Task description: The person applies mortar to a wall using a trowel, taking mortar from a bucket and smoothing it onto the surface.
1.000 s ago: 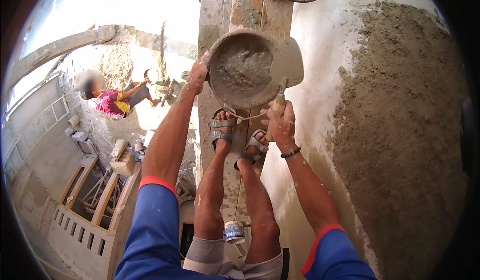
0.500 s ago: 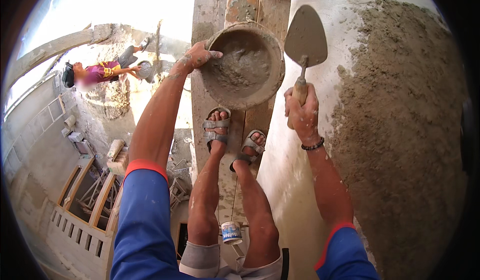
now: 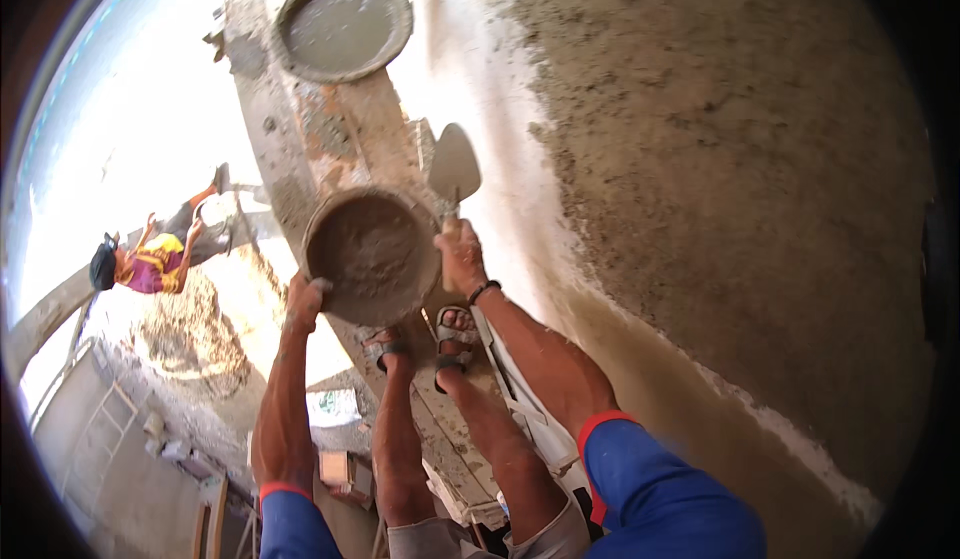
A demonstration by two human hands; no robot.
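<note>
My left hand [image 3: 305,302] grips the left rim of a round, mortar-caked bucket [image 3: 365,193], thumb over its edge. Wet grey mortar [image 3: 375,254] lies inside it. In my right hand [image 3: 462,257] is the wooden handle of a trowel [image 3: 455,164], its blade pointing away from me. That hand is close against the bucket's right side; whether it touches the rim I cannot tell. The bucket is in front of my sandalled feet, above the wooden planks [image 3: 330,124].
A second round tub [image 3: 340,71] of wet grey mix stands farther along the planks. To the right runs a wall [image 3: 720,159] with rough, damp mortar. Down at the left are a co-worker [image 3: 155,259], a sand heap [image 3: 195,334] and blocks [image 3: 345,474].
The view has turned, bringing the second tub further into sight. My right hand with the trowel has come in beside the bucket. My left hand keeps hold of the rim.
</note>
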